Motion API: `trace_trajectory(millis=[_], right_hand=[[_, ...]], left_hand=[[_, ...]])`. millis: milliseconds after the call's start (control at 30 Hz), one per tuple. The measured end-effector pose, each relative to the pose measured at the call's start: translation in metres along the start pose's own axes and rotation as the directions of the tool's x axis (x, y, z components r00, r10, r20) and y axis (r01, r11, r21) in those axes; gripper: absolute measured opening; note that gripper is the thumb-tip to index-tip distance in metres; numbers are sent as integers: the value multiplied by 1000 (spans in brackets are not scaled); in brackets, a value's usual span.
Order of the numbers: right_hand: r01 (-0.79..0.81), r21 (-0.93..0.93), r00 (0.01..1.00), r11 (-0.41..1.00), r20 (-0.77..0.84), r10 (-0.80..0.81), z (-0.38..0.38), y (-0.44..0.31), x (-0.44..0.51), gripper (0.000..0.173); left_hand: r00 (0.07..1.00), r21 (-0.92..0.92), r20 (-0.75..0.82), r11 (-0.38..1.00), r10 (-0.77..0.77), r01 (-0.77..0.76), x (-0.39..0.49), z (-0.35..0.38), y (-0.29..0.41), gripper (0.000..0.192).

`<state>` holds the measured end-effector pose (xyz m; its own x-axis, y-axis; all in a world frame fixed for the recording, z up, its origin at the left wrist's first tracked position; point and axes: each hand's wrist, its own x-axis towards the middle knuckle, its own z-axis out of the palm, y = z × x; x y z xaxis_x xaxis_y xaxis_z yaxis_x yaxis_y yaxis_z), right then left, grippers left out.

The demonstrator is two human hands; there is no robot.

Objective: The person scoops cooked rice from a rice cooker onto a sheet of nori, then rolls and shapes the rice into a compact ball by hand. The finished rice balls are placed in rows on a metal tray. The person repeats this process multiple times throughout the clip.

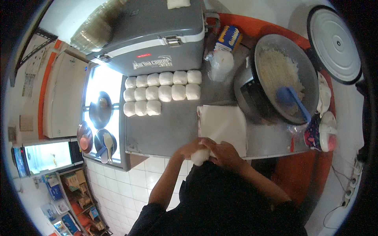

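Observation:
At the table's front edge, close to my body, my left hand [192, 148] and my right hand [226, 155] are both closed around a white wrapped packet [200, 157]. Fingers cover its upper part. Just beyond them lies a stack of white paper sheets [223, 126]. Similar white packets [165, 85] sit side by side in three rows at the table's left, the nearest row shorter than the others. To the right stands a large round pot [260, 109] of cooked rice [277, 69], with a blue plastic scoop [292, 100] resting in it.
A grey cooler box [183, 56] stands behind the rows. Beside it are a blue-and-yellow box [229, 38] and a clear plastic bag [221, 65] with white contents. A round lid [335, 44] leans by the right wall. Bowls [100, 110] sit on a bright surface at left.

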<state>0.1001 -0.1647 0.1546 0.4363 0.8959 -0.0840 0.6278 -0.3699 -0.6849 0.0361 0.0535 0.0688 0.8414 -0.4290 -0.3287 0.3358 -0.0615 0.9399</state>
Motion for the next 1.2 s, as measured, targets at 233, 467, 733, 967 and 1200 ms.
trace_trajectory(millis=[233, 467, 733, 967, 1200], right_hand=[[-291, 172, 916, 941, -232, 326, -49, 20, -8, 54], [-384, 209, 861, 899, -270, 430, -90, 27, -28, 45], [-350, 176, 784, 920, -483, 390, -131, 17, -45, 30], [-523, -42, 698, 852, -594, 399, -198, 38, -67, 34], [-685, -396, 719, 612, -502, 481, -264, 115, -89, 42]], left_hand=[[300, 105, -954, 897, -32, 430, 38, -111, -70, 75], [154, 359, -930, 741, 333, 567, 51, -115, -62, 72], [304, 436, -884, 390, 356, 811, 43, -100, -83, 63], [240, 394, -905, 480, 351, 784, 49, -116, -107, 61], [276, 403, -911, 516, 307, 756, 46, -122, -108, 65]])
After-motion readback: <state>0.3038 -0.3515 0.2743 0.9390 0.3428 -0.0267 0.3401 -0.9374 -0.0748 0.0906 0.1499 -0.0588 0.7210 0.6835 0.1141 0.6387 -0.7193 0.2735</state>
